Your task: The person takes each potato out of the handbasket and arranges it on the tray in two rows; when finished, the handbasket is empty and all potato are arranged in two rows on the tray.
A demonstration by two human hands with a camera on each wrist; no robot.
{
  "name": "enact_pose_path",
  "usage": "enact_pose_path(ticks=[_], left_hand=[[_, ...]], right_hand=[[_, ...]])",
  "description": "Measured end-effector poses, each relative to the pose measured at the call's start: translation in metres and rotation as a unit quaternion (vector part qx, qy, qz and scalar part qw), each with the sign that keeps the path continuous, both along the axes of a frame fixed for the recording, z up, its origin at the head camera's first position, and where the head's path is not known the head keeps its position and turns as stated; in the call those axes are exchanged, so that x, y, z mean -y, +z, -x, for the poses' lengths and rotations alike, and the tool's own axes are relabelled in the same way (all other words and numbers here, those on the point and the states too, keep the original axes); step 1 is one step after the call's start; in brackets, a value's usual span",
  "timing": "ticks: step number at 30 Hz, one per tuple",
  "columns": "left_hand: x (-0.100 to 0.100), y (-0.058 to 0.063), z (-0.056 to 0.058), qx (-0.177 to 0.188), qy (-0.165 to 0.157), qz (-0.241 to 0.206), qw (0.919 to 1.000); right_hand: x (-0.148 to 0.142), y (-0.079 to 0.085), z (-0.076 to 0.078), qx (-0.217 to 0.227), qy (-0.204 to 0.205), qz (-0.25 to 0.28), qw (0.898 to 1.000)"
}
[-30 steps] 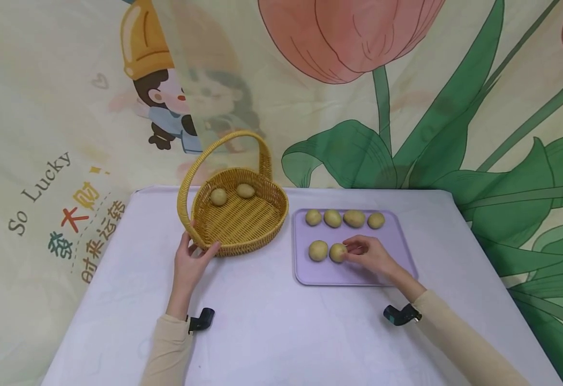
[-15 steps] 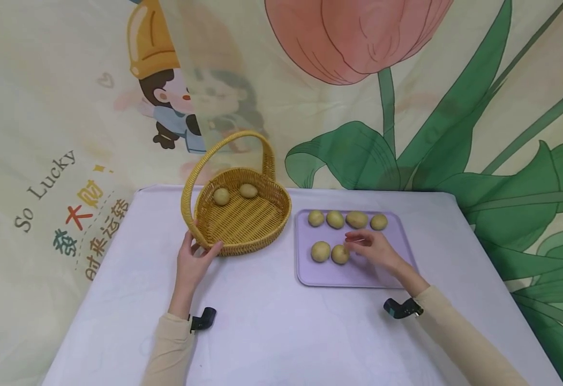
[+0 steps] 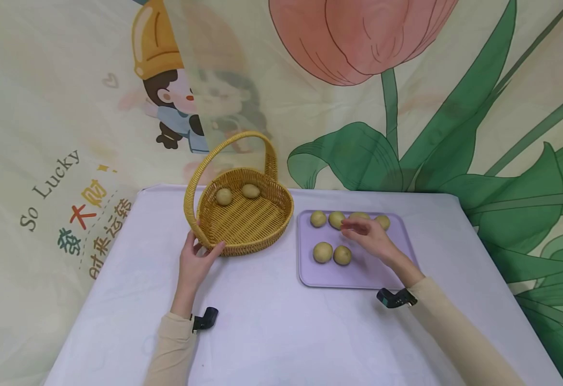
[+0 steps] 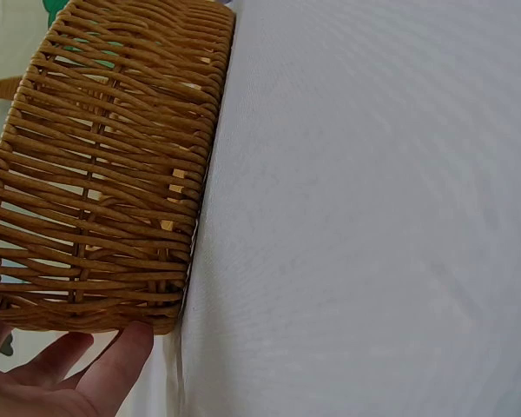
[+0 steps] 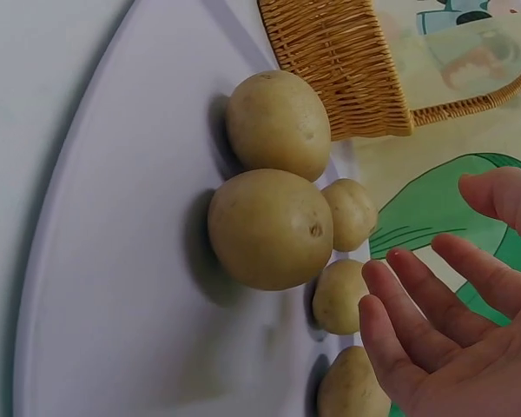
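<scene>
My left hand (image 3: 196,266) holds the near left side of the wicker basket (image 3: 247,247), by the foot of its handle. In the left wrist view its fingers (image 4: 122,369) lie against the woven wall (image 4: 104,174). Two potatoes (image 3: 224,197) sit inside at the back. Over the purple tray (image 3: 329,277) hovers my right hand (image 3: 370,238), fingers spread and holding nothing. Below it are two potatoes, a left one (image 3: 322,252) and a right one (image 3: 342,255), side by side. Behind them runs a back row of several potatoes (image 3: 317,219), partly hidden by the hand.
A white cloth covers the table (image 3: 271,332), with basket and tray standing near its back edge. Right behind hangs a printed backdrop (image 3: 339,155) with tulips and cartoon figures. The basket's tall handle (image 3: 192,187) arches above its rim.
My right hand has let go of the right front potato and risen up and back from it, toward the back row. The left hand stays on the basket. The whole head view has shifted slightly.
</scene>
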State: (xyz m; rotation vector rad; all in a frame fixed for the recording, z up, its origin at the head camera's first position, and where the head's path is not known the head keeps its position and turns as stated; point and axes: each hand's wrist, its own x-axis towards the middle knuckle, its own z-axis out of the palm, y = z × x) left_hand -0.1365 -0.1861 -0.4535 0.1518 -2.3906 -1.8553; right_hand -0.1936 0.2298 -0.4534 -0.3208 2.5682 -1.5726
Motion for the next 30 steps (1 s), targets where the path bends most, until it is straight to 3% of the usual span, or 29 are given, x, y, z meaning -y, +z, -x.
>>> enact_pose_path(ticks=[16, 24, 30], left_hand=[[0.001, -0.002, 0.002, 0.002, -0.002, -0.007, 1.0], [0.0, -0.001, 0.0, 0.002, 0.0, -0.004, 1.0], [0.0, -0.001, 0.0, -0.002, 0.001, -0.008, 1.0]], right_hand=[[0.02, 0.004, 0.011, 0.005, 0.01, 0.042, 0.999], [0.031, 0.005, 0.016, 0.006, 0.001, 0.017, 1.0], [0.039, 0.007, 0.02, 0.024, 0.008, 0.033, 0.999]])
